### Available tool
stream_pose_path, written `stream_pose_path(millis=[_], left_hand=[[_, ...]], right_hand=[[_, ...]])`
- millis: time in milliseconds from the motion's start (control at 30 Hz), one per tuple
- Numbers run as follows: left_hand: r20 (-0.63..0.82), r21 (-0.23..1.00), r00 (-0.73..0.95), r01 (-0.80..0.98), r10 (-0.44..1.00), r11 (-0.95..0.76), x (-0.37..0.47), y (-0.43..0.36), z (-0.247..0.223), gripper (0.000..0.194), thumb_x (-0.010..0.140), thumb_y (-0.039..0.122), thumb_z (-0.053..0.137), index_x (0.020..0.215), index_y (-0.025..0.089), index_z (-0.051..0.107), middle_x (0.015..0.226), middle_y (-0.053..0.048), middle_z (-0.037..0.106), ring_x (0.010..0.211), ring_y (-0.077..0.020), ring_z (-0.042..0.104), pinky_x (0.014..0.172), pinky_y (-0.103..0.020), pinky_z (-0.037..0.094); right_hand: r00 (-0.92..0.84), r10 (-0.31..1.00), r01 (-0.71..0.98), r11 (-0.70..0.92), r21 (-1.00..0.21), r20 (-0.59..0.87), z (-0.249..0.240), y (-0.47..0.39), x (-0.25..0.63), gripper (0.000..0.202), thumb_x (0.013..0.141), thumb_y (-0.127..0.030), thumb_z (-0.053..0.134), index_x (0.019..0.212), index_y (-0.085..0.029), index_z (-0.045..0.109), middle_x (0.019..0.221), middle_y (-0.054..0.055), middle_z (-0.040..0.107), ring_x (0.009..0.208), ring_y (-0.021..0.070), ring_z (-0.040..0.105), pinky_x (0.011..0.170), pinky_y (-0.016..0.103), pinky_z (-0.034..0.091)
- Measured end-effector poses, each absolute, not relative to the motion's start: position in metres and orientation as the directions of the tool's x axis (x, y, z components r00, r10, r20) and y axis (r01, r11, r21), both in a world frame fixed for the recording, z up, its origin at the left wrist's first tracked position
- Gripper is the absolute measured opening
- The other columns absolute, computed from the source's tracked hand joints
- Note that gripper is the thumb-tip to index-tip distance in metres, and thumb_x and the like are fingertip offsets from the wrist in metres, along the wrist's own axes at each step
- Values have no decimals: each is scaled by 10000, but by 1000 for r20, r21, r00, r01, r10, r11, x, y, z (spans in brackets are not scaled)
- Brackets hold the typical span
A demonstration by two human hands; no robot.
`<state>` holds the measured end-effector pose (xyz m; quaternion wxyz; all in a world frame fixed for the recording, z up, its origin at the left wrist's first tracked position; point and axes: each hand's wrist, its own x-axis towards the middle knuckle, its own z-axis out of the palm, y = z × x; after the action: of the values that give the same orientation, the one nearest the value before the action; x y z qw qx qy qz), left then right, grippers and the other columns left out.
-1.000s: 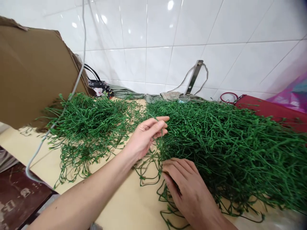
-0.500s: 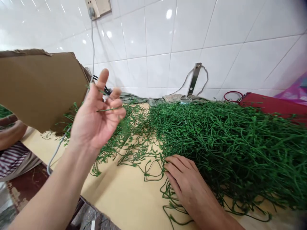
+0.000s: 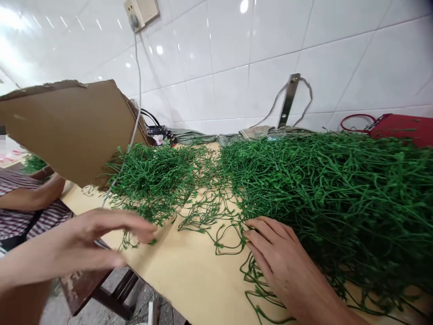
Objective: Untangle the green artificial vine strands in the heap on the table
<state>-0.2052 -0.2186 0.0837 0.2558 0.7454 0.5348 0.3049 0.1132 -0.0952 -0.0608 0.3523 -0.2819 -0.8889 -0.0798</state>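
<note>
In the head view, a large heap of thin green plastic-looking stems with small knobbed tips covers the right of the table. My right hand rests palm down at the heap's near left edge, fingers fairly straight and touching a few stems; its thumb is hidden. Blurred by motion, my left hand is low on the left above the table edge, thumb and fingers apart. A green tip shows by its fingertips, but I cannot tell whether it touches them. Beyond that hand lies a smaller pile of stems.
A cardboard sheet stands at the left, with a grey cable hanging before it. Behind the yellow tabletop are a metal strip and a red bag. Another person's arm is at far left.
My left hand has turned over from palm up and dropped toward the lower left; the stem across its fingers no longer shows there. My right hand stays by the heap. The view has shifted slightly.
</note>
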Motion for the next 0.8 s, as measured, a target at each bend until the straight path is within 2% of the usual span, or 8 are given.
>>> stream_pose_path(millis=[67, 167, 233, 333, 433, 533, 667, 800], left_hand=[[32, 661, 285, 713, 958, -234, -182, -186, 86, 256, 911, 265, 653, 1146, 292, 751, 934, -32, 781, 776, -174, 682, 662, -241, 501], [66, 569, 289, 776, 955, -274, -150, -144, 58, 267, 925, 336, 651, 1164, 242, 725, 981, -62, 727, 818, -182, 654, 740, -280, 508], [99, 428, 321, 841, 942, -331, -135, -126, 31, 362, 910, 333, 670, 1262, 248, 669, 1120, -81, 684, 961, -223, 639, 838, -329, 502], [113, 290, 337, 888, 935, -356, -125, -109, 8, 193, 930, 261, 624, 1079, 203, 732, 1036, -88, 684, 955, -244, 638, 807, -333, 483], [225, 409, 308, 831, 924, -377, -122, -100, 12, 175, 957, 285, 596, 1019, 199, 736, 971, -72, 714, 876, -202, 645, 759, -297, 466], [309, 648, 155, 688, 938, -327, -115, -92, 25, 205, 944, 351, 621, 1034, 201, 726, 877, -34, 725, 753, -153, 623, 688, -264, 451], [190, 962, 16, 197, 982, -190, -94, -77, 31, 227, 877, 354, 703, 1018, 177, 709, 837, -13, 737, 770, -135, 660, 730, -251, 488], [27, 981, 101, -195, 995, -7, -71, -68, 30, 284, 810, 367, 783, 1007, 174, 715, 879, -22, 760, 809, -140, 692, 804, -279, 517]], right_hand=[[-619, 435, 552, 833, -33, 654, -61, -94, 115, 237, 945, -136, 477, 965, -228, 694, 1061, 61, 743, 1056, 242, 618, 888, 413, 483], [-652, 429, 532, 846, -25, 625, -60, -92, 116, 234, 944, -132, 489, 964, -232, 699, 1068, 60, 745, 1064, 235, 629, 879, 406, 494], [-652, 440, 527, 848, -48, 617, -59, -91, 116, 225, 951, -135, 487, 968, -222, 694, 1080, 63, 741, 1062, 231, 634, 872, 401, 503], [-642, 465, 519, 849, -101, 609, -59, -90, 118, 208, 952, -144, 507, 1024, -213, 689, 1104, 66, 736, 1077, 229, 635, 888, 405, 514], [-639, 477, 500, 854, -145, 603, -60, -91, 119, 211, 943, -148, 530, 1041, -239, 693, 1118, 55, 734, 1093, 223, 638, 885, 403, 524], [-582, 515, 486, 841, -239, 629, -56, -93, 118, 214, 947, -142, 529, 1060, -238, 683, 1082, 50, 729, 1048, 212, 653, 885, 394, 532], [-422, 582, 494, 791, -361, 695, -45, -96, 118, 177, 970, -142, 510, 1055, -215, 647, 1055, 66, 699, 994, 200, 650, 897, 370, 534], [-282, 613, 543, 736, -404, 738, -33, -92, 124, 127, 978, -196, 511, 1062, -219, 603, 1048, 76, 662, 1000, 209, 639, 892, 372, 538]])
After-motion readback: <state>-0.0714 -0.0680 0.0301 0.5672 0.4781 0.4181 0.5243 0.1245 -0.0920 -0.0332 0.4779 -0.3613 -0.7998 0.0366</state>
